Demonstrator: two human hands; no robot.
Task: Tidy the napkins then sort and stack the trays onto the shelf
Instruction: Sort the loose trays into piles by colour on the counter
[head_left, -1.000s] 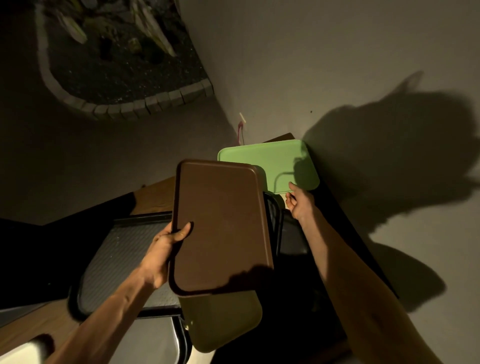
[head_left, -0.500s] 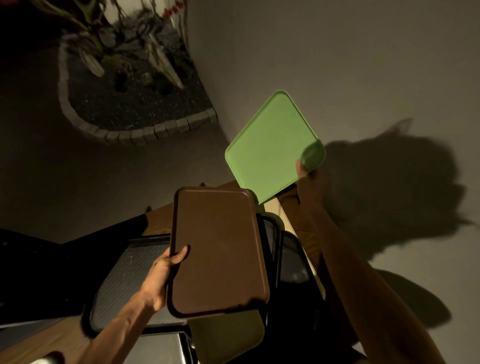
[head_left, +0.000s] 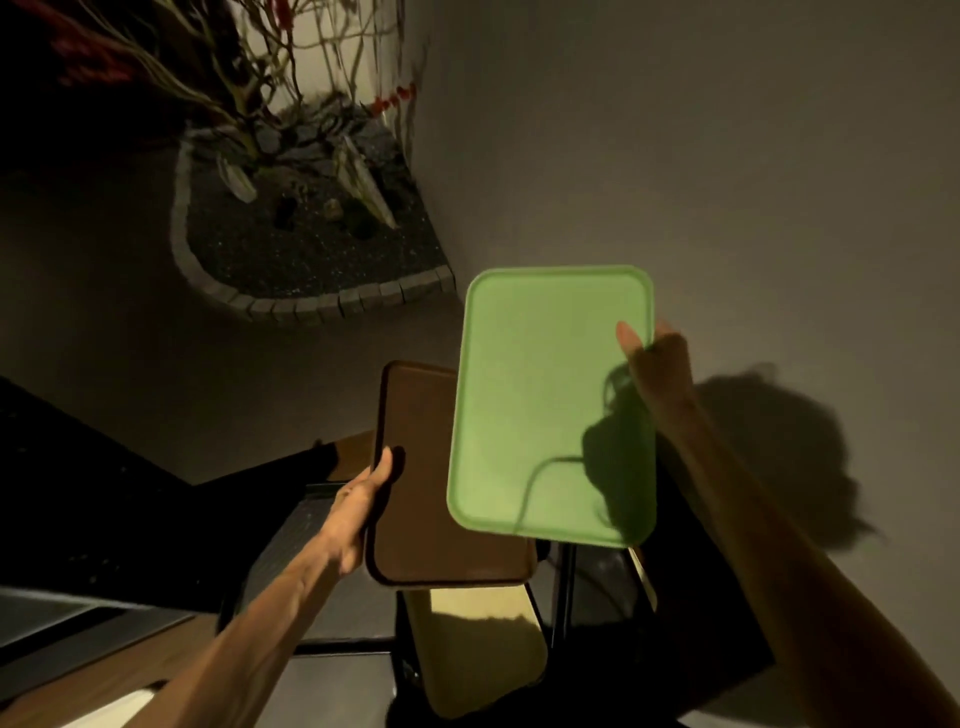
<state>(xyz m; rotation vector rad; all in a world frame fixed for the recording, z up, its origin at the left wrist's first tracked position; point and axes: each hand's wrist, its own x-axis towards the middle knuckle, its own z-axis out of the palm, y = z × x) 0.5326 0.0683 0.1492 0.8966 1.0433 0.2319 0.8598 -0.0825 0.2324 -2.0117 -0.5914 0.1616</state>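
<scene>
The right hand (head_left: 657, 374) is closed on the right rim of the green tray (head_left: 540, 405), thumb on its face, at centre right of the frame. The left hand (head_left: 361, 506) is clamped on the left edge of the brown tray (head_left: 423, 499), lower centre, partly overlapped by the green one. Both are judged stiff, light and slick, so an edge pinch mid-side is advised. An olive tray (head_left: 478, 654) is seen below.

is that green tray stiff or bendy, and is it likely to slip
The green tray probably is stiff: held at one edge by the right hand, it stays flat. Likely light, since one hand lifts it. Its smooth surface and that edge-only grip suggest it could slip.
</scene>
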